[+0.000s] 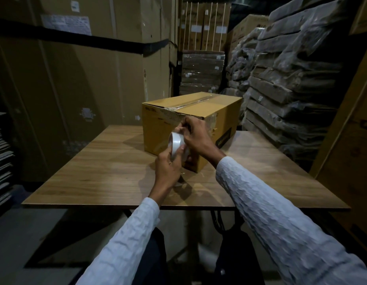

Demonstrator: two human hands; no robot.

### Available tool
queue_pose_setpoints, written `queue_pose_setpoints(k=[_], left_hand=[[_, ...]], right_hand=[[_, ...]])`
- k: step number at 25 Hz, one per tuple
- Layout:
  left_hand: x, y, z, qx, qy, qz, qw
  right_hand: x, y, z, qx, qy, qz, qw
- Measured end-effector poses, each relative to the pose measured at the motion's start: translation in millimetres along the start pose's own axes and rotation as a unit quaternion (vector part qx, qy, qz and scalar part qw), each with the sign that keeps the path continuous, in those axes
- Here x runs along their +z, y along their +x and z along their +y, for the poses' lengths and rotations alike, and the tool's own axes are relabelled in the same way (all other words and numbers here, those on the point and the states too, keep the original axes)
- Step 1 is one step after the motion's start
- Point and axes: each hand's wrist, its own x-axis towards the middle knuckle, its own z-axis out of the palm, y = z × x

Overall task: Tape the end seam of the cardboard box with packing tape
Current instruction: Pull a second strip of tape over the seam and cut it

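A closed yellow-brown cardboard box (pixel 164 130) stands on the wooden table (pixel 100 171), one end facing me. Clear tape runs along its top seam and wrinkles over the near top edge. My left hand (pixel 168 171) holds a roll of clear packing tape (pixel 176 146) in front of the box's near end, low at the right corner. My right hand (pixel 196 134) sits just above the roll, its fingertips pinched at the roll's upper edge close to the box face. Whether they hold the free tape end is hidden by the fingers.
Tall cardboard cartons (pixel 75 68) stand behind and left of the table. Wrapped flat packs (pixel 291 79) are stacked high on the right, close to the table's right edge. More stacked packs (pixel 202 73) fill the back. My knees are under the near edge.
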Motion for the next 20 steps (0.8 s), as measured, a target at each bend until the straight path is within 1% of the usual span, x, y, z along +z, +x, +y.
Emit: queue_pose_setpoints(k=[3,5,8,10,13,15,17,20], left_hand=[[4.1,-3.4,-4.3,-0.046,-0.059,0.017,0.997],[7.8,-4.9,-2.6,-0.068,-0.064,0.009,0.996],[4.4,1.8,-6.5,-0.104,-0.109,0.007,0.989],[3.7,-3.3,-11.3,-0.094,-0.104,-0.002,0.99],[3.2,-11.7,-5.4,-0.077,-0.087,-0.029,0.993],[5.7,-10.5,-2.4,-0.058,-0.056,-0.034,0.996],[4.1,-4.8,-1.3,-0.039,-0.014,-0.028,0.999],[3.6,1.6,-0.6,-0.021,-0.005,0.001,1.0]], right_hand=[[-3.9,6.1,-4.9,-0.017,-0.02,0.002,1.0],[-5.8,9.9,-3.0,-0.027,-0.01,0.005,1.0],[-3.1,4.6,-5.2,-0.035,-0.005,-0.019,0.999],[-2.9,6.3,-2.5,-0.039,-0.011,-0.012,0.999],[-4.4,11.2,5.3,-0.021,-0.011,-0.006,1.0],[-3.6,9.8,9.4,-0.021,-0.01,0.011,1.0],[-2.9,9.9,8.3,-0.027,0.001,0.033,0.999],[-3.1,13.8,2.3,-0.036,0.015,0.056,0.998]])
